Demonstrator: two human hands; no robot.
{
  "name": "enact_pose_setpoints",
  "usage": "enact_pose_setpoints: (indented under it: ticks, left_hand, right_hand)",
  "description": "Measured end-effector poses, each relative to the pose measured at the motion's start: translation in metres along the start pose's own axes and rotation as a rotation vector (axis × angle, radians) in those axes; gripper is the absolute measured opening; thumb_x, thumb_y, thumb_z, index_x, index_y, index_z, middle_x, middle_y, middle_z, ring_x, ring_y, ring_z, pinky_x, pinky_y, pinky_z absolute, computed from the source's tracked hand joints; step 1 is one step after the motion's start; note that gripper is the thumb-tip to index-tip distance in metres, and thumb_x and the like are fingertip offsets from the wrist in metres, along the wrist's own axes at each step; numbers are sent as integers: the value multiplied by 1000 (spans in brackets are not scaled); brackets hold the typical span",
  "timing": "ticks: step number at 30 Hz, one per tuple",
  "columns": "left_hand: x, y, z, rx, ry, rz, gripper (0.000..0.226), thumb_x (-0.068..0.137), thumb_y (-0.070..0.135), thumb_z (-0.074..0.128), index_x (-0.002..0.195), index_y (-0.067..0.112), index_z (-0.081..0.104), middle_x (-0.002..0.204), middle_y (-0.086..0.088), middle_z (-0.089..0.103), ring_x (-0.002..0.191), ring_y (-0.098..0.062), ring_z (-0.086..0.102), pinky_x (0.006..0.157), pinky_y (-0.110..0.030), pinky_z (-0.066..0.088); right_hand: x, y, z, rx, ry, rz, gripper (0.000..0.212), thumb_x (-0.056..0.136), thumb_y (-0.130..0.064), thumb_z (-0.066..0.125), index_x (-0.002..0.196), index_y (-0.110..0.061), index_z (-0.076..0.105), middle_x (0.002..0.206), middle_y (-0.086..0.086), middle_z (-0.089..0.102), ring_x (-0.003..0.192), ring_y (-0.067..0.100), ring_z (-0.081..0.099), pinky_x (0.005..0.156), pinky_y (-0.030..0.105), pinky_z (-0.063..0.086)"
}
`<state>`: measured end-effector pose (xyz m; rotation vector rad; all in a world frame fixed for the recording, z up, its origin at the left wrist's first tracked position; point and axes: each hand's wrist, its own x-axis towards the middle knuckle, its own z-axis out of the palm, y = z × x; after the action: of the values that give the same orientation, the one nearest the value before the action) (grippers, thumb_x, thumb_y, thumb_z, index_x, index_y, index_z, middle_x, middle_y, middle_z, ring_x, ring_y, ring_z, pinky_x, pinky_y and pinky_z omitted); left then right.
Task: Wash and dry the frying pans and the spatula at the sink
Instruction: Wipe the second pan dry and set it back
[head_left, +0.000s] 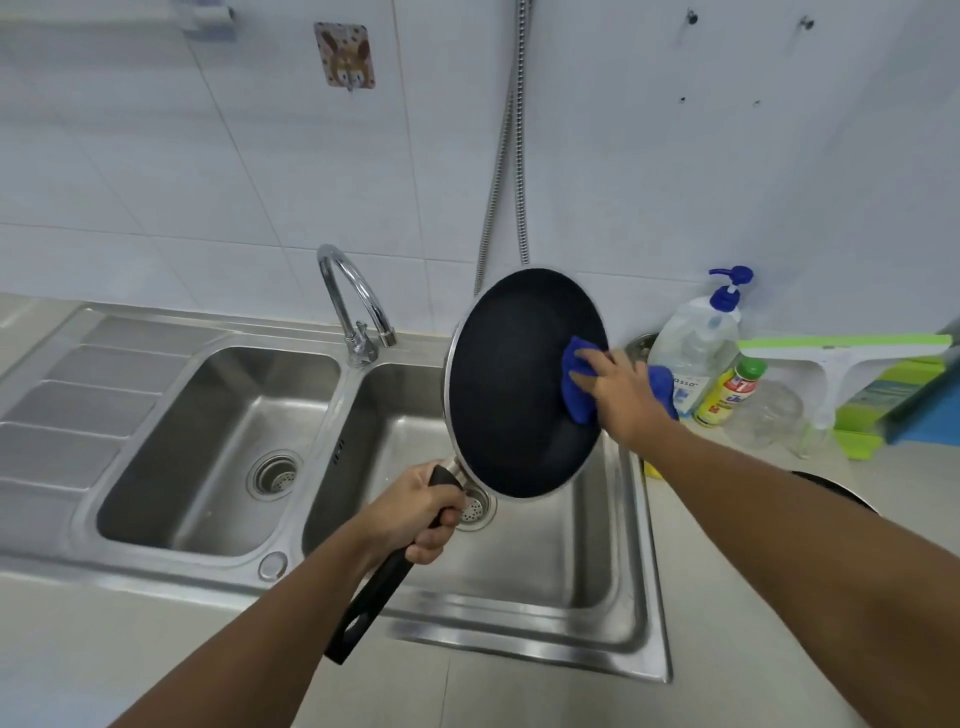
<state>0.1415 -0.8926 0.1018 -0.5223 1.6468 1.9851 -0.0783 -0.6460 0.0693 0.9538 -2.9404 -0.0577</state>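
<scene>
Our left hand (415, 512) is clenched round the black handle (371, 597) of the frying pan (509, 395), holding it tilted up on edge above the right bowl of the stainless double sink (639, 623), its dark non-stick inside facing us. Our right hand (618, 387) presses a blue cloth (576, 392) against the pan's inner surface near the right rim, fingers laid out fairly flat on it. The thumb is hidden, so we cannot tell whether it pinches the rim. More blue cloth shows behind the wrist, beyond the pan's edge.

The pan covers the far part of the right bowl, and our left hand partly covers that bowl's drain. The chrome faucet (353, 301) stands behind the divider between the bowls.

On the counter to the right a green and white squeegee (841, 353) leans near the wall, cut off by the frame edge. Beside it stand a clear pump bottle (696, 348) with a blue head, a clear glass jar (763, 415) and a yellow bottle (727, 395) with a green cap whose label is too blurred to read. Behind our right forearm a dark round rim (831, 486) peeks out, mostly hidden; it may be another pan. A yellow scrap (652, 470) at the sink's edge is too covered to identify.
</scene>
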Motion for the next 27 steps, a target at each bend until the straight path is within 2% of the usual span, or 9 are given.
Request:
enact_pose_setpoints:
  ticks: [3,7,10,11,13,17,20,23,27]
  left_hand:
    - [-3,-6,2,-72,-39,-42,22,99,-2,51,82,11,44,60,-4,44,34,-10,29,31,-18,22]
    - [-4,-8,8,-62,-51,-32,20,99,0,53,84,10,45,60,-4,45,34,-11,30,32,-18,22]
    - [-1,-4,14,-12,-32,-26,16,97,-2,51,91,12,45,62,-5,46,36,-11,29,35,-17,20]
    - [-1,-3,15,-1,-25,-22,15,97,-2,51,93,12,46,63,-4,47,37,-11,29,35,-17,20]
    - [1,-1,13,8,-10,-5,16,96,-3,50,98,13,47,62,-4,46,36,-11,28,36,-16,20]
    - [2,-3,-3,-37,41,18,17,98,-3,52,101,13,46,62,-5,44,34,-10,29,34,-15,22]
    - [-3,-6,-13,-83,53,25,20,99,-5,52,89,11,44,59,-5,42,32,-10,28,34,-14,20]
    - [-7,-8,-17,-34,51,17,28,99,-4,52,78,10,42,56,-5,40,31,-10,27,33,-15,20]
    - [-5,-19,-14,43,76,-30,25,99,-2,53,80,10,43,60,-6,44,34,-11,27,33,-17,23]
  right_hand:
    - [30,-8,-24,143,191,47,59,84,3,59,138,-21,60,157,5,37,127,37,41,90,36,26]
    - [46,-57,-43,587,399,51,49,92,-3,57,139,-14,58,148,11,43,129,32,45,111,41,35]
    - [33,-111,-51,921,499,104,47,98,-12,60,145,-6,51,147,14,41,134,20,42,117,15,23]
    - [26,-129,-50,965,517,68,48,99,-10,59,145,-3,50,148,14,41,137,19,41,117,14,23]
    - [8,-152,-41,989,462,-89,50,98,-4,57,147,-4,49,151,13,44,142,20,40,122,28,27]
    - [-30,-135,-12,854,175,-443,53,95,6,53,146,-11,53,152,4,49,140,18,44,118,31,31]
    - [-47,-95,8,584,-18,-528,56,90,7,55,140,-19,60,151,-2,51,127,19,49,109,33,38]
    - [-61,-48,26,192,-103,-429,68,78,7,64,138,-26,61,150,-3,51,117,26,52,95,41,46]
    - [-83,-10,24,20,-159,-85,70,82,-5,65,147,-25,50,154,4,42,118,31,47,97,41,41]
